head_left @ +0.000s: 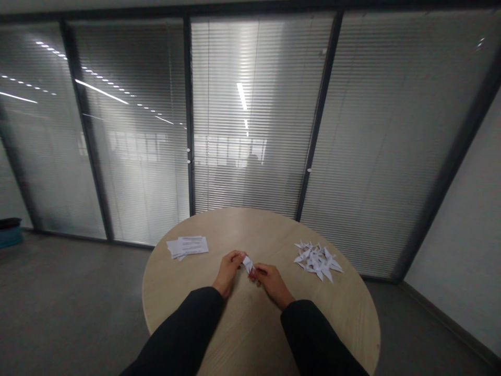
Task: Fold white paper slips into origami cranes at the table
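Between my two hands, above the middle of the round table, is a small folded piece of white paper (248, 264). My left hand (228, 271) pinches its upper left end with closed fingers. At its lower right end, the fingers of my right hand (271, 282) are closed on it too. The paper's exact folds are too small to make out, and the fingertips partly hide its ends. To the right lies a heap of folded white paper pieces (318, 260) with pointed tips. Several flat printed paper sheets (192, 245) lie stacked unevenly on the left.
The round wooden table (250, 224) stands close to a glass partition (250, 115) with blinds and dark frames. A white wall (462, 250) rises at the right. On the floor at far left sits a blue container (10, 235) with a dark rim.
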Available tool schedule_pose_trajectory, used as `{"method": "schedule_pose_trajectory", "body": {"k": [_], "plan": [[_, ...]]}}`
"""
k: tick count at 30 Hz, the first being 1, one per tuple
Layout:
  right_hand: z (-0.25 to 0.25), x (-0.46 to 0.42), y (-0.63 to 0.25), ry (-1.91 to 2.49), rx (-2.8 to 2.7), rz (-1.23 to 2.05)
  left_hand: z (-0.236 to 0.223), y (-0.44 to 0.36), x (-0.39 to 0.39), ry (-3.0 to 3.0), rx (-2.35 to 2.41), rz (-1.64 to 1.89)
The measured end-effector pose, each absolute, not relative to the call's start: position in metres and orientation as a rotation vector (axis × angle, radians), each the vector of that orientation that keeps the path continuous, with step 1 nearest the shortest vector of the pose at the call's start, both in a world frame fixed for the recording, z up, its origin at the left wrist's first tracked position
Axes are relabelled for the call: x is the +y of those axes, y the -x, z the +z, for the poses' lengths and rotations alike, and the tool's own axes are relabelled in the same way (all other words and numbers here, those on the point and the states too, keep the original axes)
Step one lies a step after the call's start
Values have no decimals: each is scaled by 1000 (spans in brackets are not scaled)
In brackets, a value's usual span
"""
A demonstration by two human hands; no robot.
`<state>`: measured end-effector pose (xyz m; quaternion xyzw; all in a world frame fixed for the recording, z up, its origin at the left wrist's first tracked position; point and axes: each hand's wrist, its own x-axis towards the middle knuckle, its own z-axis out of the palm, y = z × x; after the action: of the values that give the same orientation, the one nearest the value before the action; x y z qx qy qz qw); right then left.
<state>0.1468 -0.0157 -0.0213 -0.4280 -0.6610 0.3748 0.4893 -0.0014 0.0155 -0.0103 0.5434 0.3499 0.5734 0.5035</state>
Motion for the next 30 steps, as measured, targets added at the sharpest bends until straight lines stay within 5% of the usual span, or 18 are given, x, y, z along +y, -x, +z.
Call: {"method": "schedule_pose_trajectory", "body": {"k": [30], "plan": [[-14,-22,-145,1010,-1730,889,-2,5,11,-993,798,1260]]}}
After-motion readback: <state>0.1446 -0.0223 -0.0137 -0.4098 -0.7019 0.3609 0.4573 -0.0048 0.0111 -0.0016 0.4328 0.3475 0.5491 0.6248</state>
